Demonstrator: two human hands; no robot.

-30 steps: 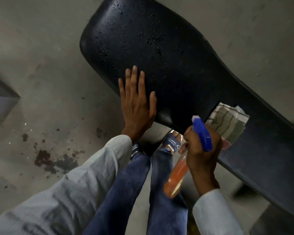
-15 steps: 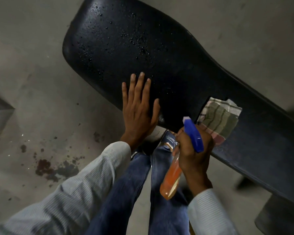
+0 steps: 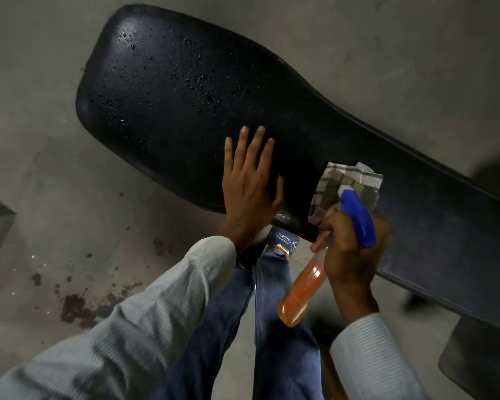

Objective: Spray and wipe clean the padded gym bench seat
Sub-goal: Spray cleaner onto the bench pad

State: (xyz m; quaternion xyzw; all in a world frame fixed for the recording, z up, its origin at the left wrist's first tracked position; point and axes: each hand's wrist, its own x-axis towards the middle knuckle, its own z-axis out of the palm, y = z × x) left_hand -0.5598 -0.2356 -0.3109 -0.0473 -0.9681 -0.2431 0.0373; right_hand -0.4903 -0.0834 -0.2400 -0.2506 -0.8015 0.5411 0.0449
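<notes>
Your one camera sits on your head, looking steeply down and forward, close over the bench seat, with your own arms, legs and the floor in frame.

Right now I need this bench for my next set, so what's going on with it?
A person is midway through cleaning it. The padded bench seat is beaded with spray droplets on its wide end and has not been wiped there. The left hand rests flat on the pad near its edge. The right hand grips a spray bottle of orange liquid with a blue trigger head. A folded striped cloth lies on the seat just beyond that hand, unused.
</notes>
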